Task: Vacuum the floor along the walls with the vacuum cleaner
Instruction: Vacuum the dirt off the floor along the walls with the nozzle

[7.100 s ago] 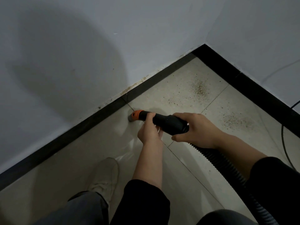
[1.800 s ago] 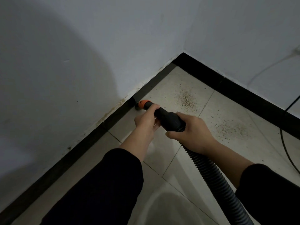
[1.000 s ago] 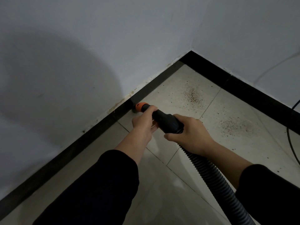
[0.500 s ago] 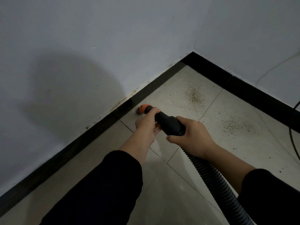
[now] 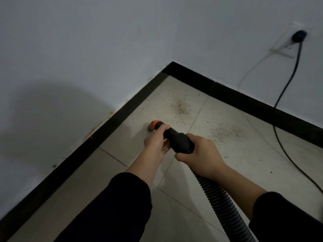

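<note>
vacuum nozzle (image 5: 176, 139) gripped by left hand (image 5: 156, 143), right hand (image 5: 201, 153), on tiled floor (image 5: 244, 154)

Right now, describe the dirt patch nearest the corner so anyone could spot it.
Find the corner where the black skirting boards meet. On the first tile lies a speckled dirt patch. Unlike the other patch, it sits left of the seam.

Matt black plastic on vacuum nozzle (image 5: 178, 141), orange plastic collar (image 5: 154, 124) at tip. Ribbed dark plastic hose (image 5: 218, 196). Pale smooth floor tiles (image 5: 236, 154), faint sheen. Smooth black skirting (image 5: 104, 131). Matt painted wall (image 5: 87, 49). Dark cloth sleeves (image 5: 113, 206).
</note>
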Tool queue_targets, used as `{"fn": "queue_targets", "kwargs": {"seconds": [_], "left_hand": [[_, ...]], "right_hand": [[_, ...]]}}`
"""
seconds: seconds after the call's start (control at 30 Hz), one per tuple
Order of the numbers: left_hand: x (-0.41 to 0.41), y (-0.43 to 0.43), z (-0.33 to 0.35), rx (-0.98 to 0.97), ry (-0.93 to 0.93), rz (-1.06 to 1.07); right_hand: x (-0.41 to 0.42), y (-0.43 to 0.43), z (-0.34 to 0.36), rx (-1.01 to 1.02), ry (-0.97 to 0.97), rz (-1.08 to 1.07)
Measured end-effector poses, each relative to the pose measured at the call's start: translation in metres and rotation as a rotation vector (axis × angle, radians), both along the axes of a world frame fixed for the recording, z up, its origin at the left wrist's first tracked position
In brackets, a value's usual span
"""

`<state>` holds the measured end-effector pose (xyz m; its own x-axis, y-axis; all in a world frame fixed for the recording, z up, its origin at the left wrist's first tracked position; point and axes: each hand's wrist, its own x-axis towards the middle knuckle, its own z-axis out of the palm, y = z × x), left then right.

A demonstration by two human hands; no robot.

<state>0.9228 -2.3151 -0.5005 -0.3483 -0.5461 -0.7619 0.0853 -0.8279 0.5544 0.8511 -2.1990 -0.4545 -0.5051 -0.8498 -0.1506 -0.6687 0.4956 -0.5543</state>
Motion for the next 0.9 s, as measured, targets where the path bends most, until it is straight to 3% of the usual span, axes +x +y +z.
{"fn": "queue_targets", "kwargs": {"seconds": [0.9], "left_hand": [[-0.071,0.062,0.001,0.034,0.055,-0.212]], "right_hand": [[-0.039,0.070,0.001,0.035,0.015,-0.271]]}}
